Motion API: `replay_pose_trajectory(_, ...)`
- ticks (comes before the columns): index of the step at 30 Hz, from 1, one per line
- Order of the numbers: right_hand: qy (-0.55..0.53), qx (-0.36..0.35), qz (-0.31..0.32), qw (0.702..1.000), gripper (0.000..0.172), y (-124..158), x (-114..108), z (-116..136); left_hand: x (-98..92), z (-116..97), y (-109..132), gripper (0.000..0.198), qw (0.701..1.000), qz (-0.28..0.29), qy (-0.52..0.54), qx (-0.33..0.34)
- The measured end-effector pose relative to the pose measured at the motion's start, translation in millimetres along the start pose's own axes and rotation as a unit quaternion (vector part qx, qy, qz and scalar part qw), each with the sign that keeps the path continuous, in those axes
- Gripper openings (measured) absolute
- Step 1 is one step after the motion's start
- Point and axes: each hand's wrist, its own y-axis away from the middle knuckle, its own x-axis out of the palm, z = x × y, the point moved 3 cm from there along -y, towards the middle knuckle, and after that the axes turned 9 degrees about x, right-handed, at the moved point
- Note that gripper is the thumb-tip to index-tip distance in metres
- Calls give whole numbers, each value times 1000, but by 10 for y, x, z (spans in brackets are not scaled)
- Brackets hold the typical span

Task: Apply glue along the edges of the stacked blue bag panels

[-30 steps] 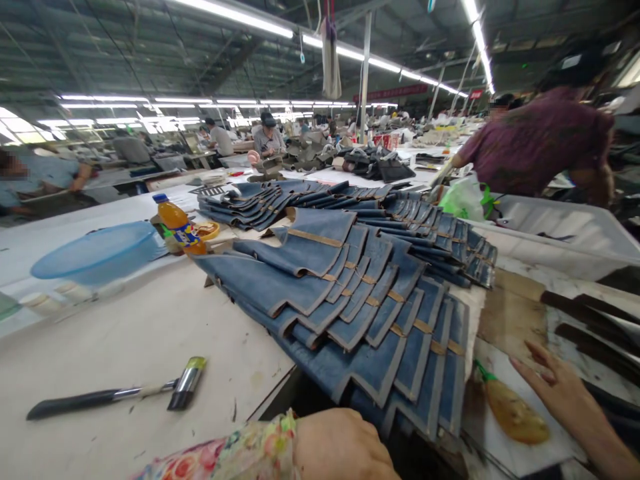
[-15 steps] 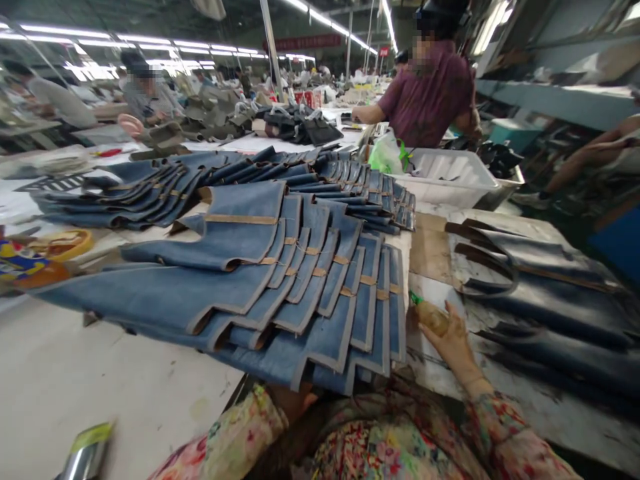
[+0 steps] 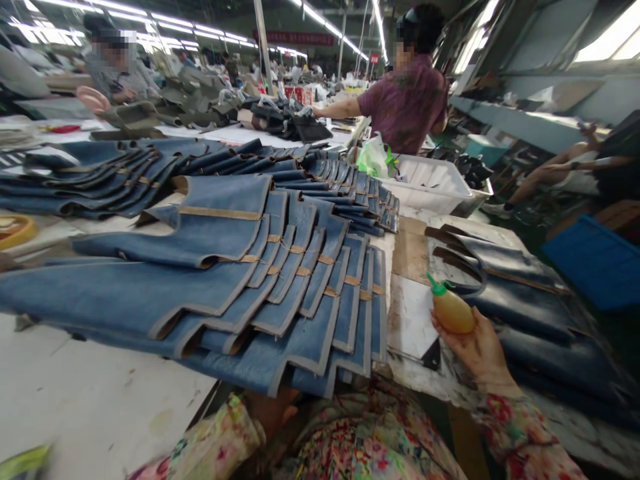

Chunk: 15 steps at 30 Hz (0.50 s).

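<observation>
In my right hand (image 3: 477, 347) is a squeeze bottle (image 3: 454, 312) of amber colour with a green pointed nozzle, tilted up to the left above the table. My fingers curl around its body. My left hand (image 3: 275, 408) is low at the table's front edge, against or under the near edge of a fanned stack of blue leather pieces (image 3: 295, 313); its fingers are mostly hidden. The pieces overlap in steps, with grey edging and short tan strips. Dark, shiny leather pieces (image 3: 530, 293) lie to the right of the bottle.
More blue leather pieces (image 3: 100, 180) lie behind the stack. A white plastic bin (image 3: 435, 183) stands beyond, near a co-worker in a maroon shirt (image 3: 400, 107). At far right are a blue crate (image 3: 595, 260) and a seated person's legs. A yellow tape roll (image 3: 20, 230) lies at left.
My right hand has lifted the squeeze bottle from near the tabletop, and its nozzle now points more upward. The view has turned right; my left hand stays by the stack's near edge.
</observation>
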Motion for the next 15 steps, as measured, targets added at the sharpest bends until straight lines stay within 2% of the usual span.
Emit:
replay_pose_trajectory(3,-40,18,48,998,41,34,84,-59,-130,-109,-50,53,994,102,12,-31)
replay_pose_trajectory(5,-64,26,73,995,48,35,149,-92,-173,-140,-68,52,990,131,13,-51)
replay_pose_trajectory(8,-71,31,91,993,52,46,255,-114,-126,-130,-75,60,992,124,14,-28)
replay_pose_trajectory(11,-51,30,80,995,44,87,338,-101,0,-71,-63,74,996,86,22,2)
replay_pose_trajectory(15,-3,-14,48,999,33,152,369,-36,143,-5,-43,73,997,70,36,18)
